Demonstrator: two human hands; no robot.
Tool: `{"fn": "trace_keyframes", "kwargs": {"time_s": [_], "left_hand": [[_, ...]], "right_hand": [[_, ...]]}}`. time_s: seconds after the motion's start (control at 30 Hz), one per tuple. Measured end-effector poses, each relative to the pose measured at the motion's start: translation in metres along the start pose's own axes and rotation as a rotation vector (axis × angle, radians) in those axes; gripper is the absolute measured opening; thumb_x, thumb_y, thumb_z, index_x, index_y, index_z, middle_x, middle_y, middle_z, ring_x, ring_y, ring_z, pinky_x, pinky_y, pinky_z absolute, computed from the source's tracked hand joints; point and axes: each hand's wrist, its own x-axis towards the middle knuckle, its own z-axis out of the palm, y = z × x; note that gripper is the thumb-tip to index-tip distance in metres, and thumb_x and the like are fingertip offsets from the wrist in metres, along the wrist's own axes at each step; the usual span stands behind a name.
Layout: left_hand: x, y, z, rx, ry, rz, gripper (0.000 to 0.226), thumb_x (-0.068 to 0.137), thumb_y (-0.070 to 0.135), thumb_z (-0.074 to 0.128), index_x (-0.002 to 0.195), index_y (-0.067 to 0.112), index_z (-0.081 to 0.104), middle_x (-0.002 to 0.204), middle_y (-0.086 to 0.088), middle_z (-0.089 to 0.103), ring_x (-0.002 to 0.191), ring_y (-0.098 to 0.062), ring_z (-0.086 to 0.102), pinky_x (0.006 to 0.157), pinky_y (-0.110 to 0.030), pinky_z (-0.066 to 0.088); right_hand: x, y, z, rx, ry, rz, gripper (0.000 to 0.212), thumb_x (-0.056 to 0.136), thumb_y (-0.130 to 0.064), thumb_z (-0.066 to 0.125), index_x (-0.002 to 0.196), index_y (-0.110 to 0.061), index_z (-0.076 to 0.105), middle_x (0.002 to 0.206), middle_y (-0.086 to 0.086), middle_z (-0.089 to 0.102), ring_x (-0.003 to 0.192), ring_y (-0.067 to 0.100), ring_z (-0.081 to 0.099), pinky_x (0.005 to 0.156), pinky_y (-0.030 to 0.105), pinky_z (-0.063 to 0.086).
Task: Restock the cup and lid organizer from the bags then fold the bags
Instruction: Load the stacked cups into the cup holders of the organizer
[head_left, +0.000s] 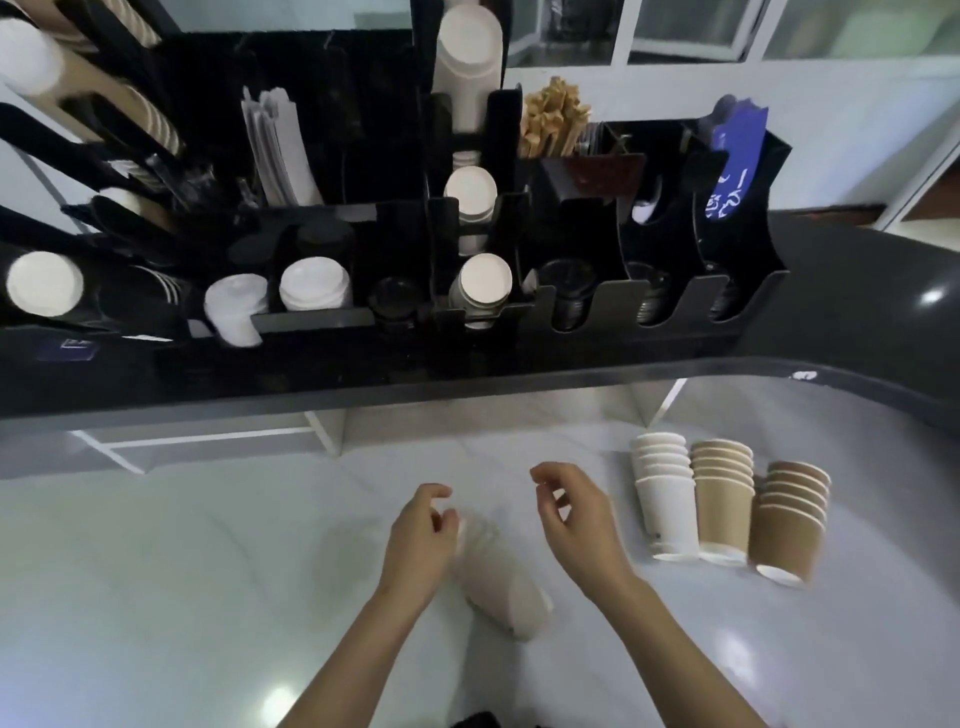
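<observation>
A blurred stack of pale paper cups (501, 577) lies on its side on the white counter (182, 571), slanting from upper left to lower right. My left hand (421, 535) hovers at the stack's upper end with loosely curled fingers; I cannot tell whether it touches the stack. To the right of the stack, my right hand (576, 519) is raised with loosely curled fingers, and nothing shows in it. The black cup and lid organizer (395, 317) stands on the dark ledge behind, holding white cups, white lids and black lids. No bag is clearly visible.
Three upside-down cup stacks stand to the right: white (665, 504), tan (724, 504) and brown (789, 519). The dark raised ledge (831, 312) curves round at the right. Wooden stirrers (550, 122) and blue sleeves (732, 171) sit in the organizer's back slots.
</observation>
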Motion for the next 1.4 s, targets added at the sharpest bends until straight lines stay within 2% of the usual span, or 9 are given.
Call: {"fn": "trace_keyframes", "kwargs": {"time_s": [0.1, 0.2, 0.4, 0.6, 0.77, 1.0, 1.1, 1.23, 1.4], "left_hand": [[-0.001, -0.025, 0.011, 0.123, -0.062, -0.101, 0.037, 0.098, 0.033, 0.061, 0.133, 0.022, 0.055, 0.099, -0.011, 0.063, 0.089, -0.028, 0.064, 0.086, -0.036, 0.051], [-0.004, -0.028, 0.018, 0.118, -0.135, -0.228, 0.054, 0.09, 0.051, 0.063, 0.138, 0.031, 0.048, 0.122, -0.012, 0.044, 0.101, -0.037, 0.063, 0.098, -0.039, 0.05], [-0.015, -0.024, 0.051, 0.075, -0.183, -0.291, 0.087, 0.075, 0.049, 0.083, 0.144, 0.032, 0.032, 0.122, -0.007, 0.022, 0.091, -0.029, 0.059, 0.088, -0.037, 0.056], [-0.014, -0.013, 0.081, -0.012, -0.131, -0.294, 0.091, 0.074, 0.038, 0.087, 0.145, 0.042, 0.03, 0.125, -0.012, 0.03, 0.082, -0.026, 0.055, 0.079, -0.036, 0.052], [-0.007, -0.003, 0.1, -0.078, -0.109, -0.262, 0.097, 0.077, 0.036, 0.086, 0.15, 0.047, 0.024, 0.13, -0.013, 0.034, 0.081, -0.02, 0.055, 0.089, -0.04, 0.053], [0.007, 0.01, 0.122, -0.14, -0.041, -0.183, 0.103, 0.077, 0.023, 0.088, 0.154, 0.02, 0.02, 0.147, -0.011, 0.044, 0.12, -0.031, 0.055, 0.098, -0.039, 0.048], [0.01, 0.013, 0.128, -0.164, -0.013, -0.18, 0.097, 0.078, 0.027, 0.087, 0.151, 0.028, 0.023, 0.143, -0.013, 0.048, 0.116, -0.031, 0.059, 0.097, -0.044, 0.052], [0.007, 0.021, 0.134, -0.164, -0.057, -0.185, 0.092, 0.084, 0.033, 0.081, 0.154, 0.041, 0.022, 0.141, -0.008, 0.052, 0.104, -0.027, 0.06, 0.082, -0.032, 0.047], [0.002, 0.028, 0.137, -0.162, -0.116, -0.204, 0.101, 0.087, 0.04, 0.077, 0.158, 0.052, 0.007, 0.137, 0.006, 0.055, 0.111, -0.023, 0.059, 0.083, -0.03, 0.05]], "right_hand": [[-0.013, 0.023, 0.0, 0.005, -0.011, 0.079, 0.024, 0.1, -0.007, 0.059, 0.108, -0.027, 0.068, 0.109, -0.018, 0.067, 0.094, 0.01, 0.064, 0.074, 0.024, 0.052], [-0.019, 0.037, -0.005, 0.024, 0.009, 0.133, 0.024, 0.1, -0.005, 0.058, 0.107, -0.026, 0.068, 0.108, -0.016, 0.068, 0.092, 0.009, 0.064, 0.074, 0.022, 0.05], [-0.027, 0.066, -0.024, -0.065, 0.031, 0.18, 0.021, 0.1, -0.012, 0.058, 0.116, -0.023, 0.068, 0.114, -0.013, 0.065, 0.104, 0.006, 0.06, 0.089, 0.03, 0.052], [-0.018, 0.105, -0.063, -0.34, 0.169, 0.218, 0.034, 0.091, -0.011, 0.067, 0.124, -0.011, 0.062, 0.125, 0.011, 0.059, 0.115, 0.032, 0.051, 0.098, 0.045, 0.048], [-0.01, 0.141, -0.083, -0.466, 0.087, 0.382, 0.056, 0.09, -0.019, 0.064, 0.142, -0.008, 0.046, 0.13, 0.021, 0.052, 0.117, 0.041, 0.045, 0.095, 0.048, 0.045], [-0.005, 0.151, -0.078, -0.532, 0.002, 0.34, 0.062, 0.079, -0.024, 0.079, 0.132, -0.01, 0.05, 0.11, 0.019, 0.059, 0.096, 0.041, 0.05, 0.088, 0.048, 0.041], [-0.003, 0.143, -0.075, -0.488, -0.076, 0.358, 0.078, 0.078, -0.029, 0.08, 0.143, -0.01, 0.041, 0.111, 0.018, 0.06, 0.097, 0.041, 0.055, 0.086, 0.045, 0.046], [-0.003, 0.133, -0.069, -0.449, -0.189, 0.417, 0.088, 0.08, -0.043, 0.073, 0.149, -0.022, 0.021, 0.106, 0.013, 0.06, 0.091, 0.036, 0.06, 0.076, 0.043, 0.054], [-0.008, 0.124, -0.069, -0.326, -0.235, 0.5, 0.095, 0.082, -0.051, 0.076, 0.151, -0.027, 0.015, 0.107, 0.006, 0.065, 0.083, 0.026, 0.056, 0.067, 0.036, 0.046]]}}
